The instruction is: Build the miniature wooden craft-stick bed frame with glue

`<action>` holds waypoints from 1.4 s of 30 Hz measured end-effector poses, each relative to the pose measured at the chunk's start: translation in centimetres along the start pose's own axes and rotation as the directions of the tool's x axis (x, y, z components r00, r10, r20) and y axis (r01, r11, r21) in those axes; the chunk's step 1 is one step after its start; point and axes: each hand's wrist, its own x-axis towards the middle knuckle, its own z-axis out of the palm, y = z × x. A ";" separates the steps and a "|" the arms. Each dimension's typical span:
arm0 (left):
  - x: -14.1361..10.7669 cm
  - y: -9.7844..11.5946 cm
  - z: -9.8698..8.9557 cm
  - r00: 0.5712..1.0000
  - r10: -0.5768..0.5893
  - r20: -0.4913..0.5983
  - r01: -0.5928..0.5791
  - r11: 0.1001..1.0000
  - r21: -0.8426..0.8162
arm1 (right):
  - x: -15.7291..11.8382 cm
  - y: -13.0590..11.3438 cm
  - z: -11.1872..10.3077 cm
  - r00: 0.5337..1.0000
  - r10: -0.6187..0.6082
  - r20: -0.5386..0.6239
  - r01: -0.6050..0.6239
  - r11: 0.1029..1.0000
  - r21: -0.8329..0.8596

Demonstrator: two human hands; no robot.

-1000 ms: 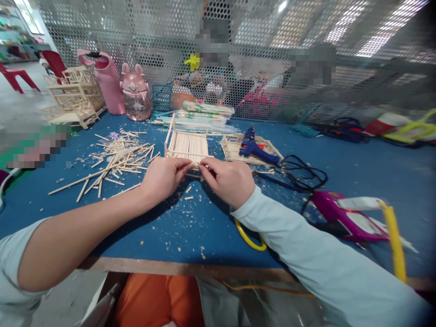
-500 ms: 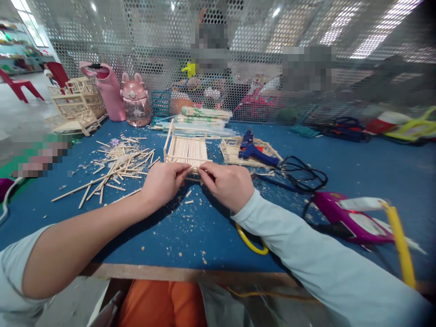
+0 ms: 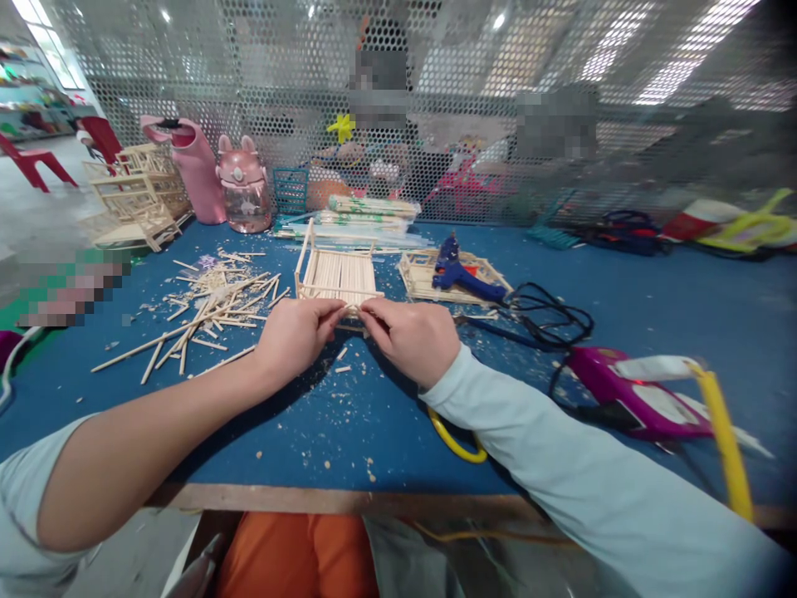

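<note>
A small frame of pale wooden sticks [image 3: 339, 272] lies on the blue table, with an upright post at its left side. My left hand [image 3: 299, 332] and my right hand [image 3: 414, 336] meet at its near edge, fingertips almost touching. Both hands are closed in a pinch on a short wooden piece between them, mostly hidden by the fingers. To the left is a pile of loose sticks and scraps [image 3: 215, 311]. Behind on the right, a blue glue gun [image 3: 464, 278] rests on a second stick frame [image 3: 417, 278].
A purple tool [image 3: 641, 399] and a black cable [image 3: 554, 320] lie at the right. Bundled sticks [image 3: 374, 212], a pink bottle [image 3: 199, 174] and a clear-bodied bottle [image 3: 246, 195] stand before a perforated metal screen [image 3: 436, 100]. Stick models [image 3: 137, 203] sit at the back left.
The view has shifted slightly, moving everything a little to the left in the picture. My hands keep the same pinch at the frame's near edge.
</note>
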 end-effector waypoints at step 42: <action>0.3 0.6 -0.1 0.997 0.061 0.045 -0.073 0.930 0.361 | 0.3 -0.1 -0.8 0.995 -0.014 0.099 0.021 0.997 -0.074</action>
